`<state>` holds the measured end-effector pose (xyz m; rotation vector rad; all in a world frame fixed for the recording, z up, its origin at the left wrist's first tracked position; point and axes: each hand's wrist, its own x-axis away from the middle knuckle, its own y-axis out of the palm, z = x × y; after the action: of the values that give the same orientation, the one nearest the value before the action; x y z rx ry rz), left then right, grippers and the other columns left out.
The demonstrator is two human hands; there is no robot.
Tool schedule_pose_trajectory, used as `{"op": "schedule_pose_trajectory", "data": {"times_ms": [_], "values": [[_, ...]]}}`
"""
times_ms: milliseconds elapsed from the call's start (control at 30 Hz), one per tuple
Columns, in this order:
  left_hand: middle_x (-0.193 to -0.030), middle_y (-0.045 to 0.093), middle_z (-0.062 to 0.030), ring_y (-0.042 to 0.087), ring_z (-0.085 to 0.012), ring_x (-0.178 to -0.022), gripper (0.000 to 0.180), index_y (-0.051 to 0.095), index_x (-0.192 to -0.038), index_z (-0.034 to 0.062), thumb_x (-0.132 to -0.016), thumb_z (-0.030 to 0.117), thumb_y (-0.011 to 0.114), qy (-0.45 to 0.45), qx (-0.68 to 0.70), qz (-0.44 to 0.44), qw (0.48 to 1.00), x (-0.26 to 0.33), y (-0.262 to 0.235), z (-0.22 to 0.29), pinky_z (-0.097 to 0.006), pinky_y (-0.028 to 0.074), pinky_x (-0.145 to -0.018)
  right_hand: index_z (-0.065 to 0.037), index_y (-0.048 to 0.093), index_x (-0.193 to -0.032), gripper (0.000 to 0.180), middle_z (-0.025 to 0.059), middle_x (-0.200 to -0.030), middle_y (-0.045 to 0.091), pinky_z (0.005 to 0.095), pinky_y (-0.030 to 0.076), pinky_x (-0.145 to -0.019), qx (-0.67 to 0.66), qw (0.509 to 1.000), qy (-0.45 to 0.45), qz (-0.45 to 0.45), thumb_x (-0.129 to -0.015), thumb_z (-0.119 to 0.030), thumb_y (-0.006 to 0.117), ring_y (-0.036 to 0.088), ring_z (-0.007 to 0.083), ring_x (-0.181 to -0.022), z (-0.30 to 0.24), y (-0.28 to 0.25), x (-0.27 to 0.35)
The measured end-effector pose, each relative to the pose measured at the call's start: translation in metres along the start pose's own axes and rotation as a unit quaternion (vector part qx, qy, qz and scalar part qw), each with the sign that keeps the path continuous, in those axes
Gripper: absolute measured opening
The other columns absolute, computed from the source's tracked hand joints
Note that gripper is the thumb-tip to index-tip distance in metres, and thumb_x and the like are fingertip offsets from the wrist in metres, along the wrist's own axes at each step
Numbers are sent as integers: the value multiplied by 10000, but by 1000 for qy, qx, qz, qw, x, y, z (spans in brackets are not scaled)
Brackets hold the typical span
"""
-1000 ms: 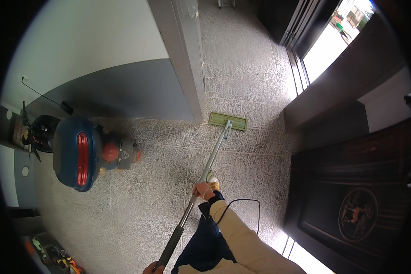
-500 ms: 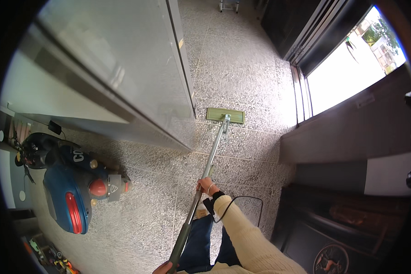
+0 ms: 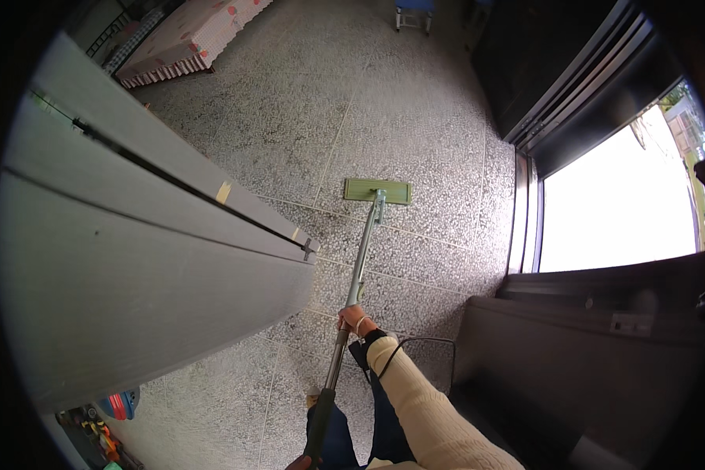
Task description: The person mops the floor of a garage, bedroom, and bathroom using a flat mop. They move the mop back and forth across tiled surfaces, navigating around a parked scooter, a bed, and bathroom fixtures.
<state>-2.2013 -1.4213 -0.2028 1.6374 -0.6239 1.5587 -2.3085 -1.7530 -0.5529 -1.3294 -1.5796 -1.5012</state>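
A long-handled flat mop [image 3: 360,262] reaches forward from my body, its green rectangular head [image 3: 360,189] lying flat on the speckled stone floor. Partway up the pole, my right hand [image 3: 353,317] is wrapped round the metal shaft; a bracelet and a dark band with a cable are at that wrist. At the lower edge my left hand [image 3: 301,464] grips the dark upper end of the handle, only partly in view. The mop head is beyond the corner of a tall grey cabinet-like panel.
The tall grey panel [image 3: 157,274] stands close on the left. To the right are a bright open doorway [image 3: 615,192] and a dark low wall [image 3: 556,337]. A bed with a patterned cover [image 3: 196,47] and a blue-topped stool [image 3: 413,9] stand farther off. Part of a blue scooter [image 3: 121,405] shows lower left.
I have moved forward with the mop past the panel's corner. The bed has come into view, and most of the scooter is now hidden behind the panel. Both hands keep their grip.
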Motion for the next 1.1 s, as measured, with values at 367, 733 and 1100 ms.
{"op": "schedule_pose_trajectory", "data": {"times_ms": [367, 733, 1100], "values": [[-580, 479, -7, 407, -100, -432, 332, 542, -1044, 81, -928, 391, 512, -2, 71, -38, 997, -42, 195, 158, -231, 358, -413, -3, 508, -699, 131, 141, -572, 511, 444, 493, -479, 157, 978, -89, -105, -822, -36, 534, 556, 304, -493, -197, -38, -134], [-551, 386, 15, 393, -117, -469, 308, 530, -1017, 71, -916, 362, 548, -94, 228, -36, 968, -117, 365, 399, -281, 430, -550, -35, 582, -688, 121, 104, -620, 605, 428, 505, -509, 186, 981, -26, -47, -748, -133, 621, 615, 261, -567, -488, 13, -218], [-646, 449, 32, 466, -101, -582, 259, 567, -1023, 128, -918, 364, 549, 21, 50, -41, 998, -183, 514, 648, -309, 486, -666, -118, 643, -722, 199, 80, -742, 628, 390, 495, -639, 845, 374, -376, -72, -580, -236, 719, 628, 290, -752, -774, 55, -349]]}}
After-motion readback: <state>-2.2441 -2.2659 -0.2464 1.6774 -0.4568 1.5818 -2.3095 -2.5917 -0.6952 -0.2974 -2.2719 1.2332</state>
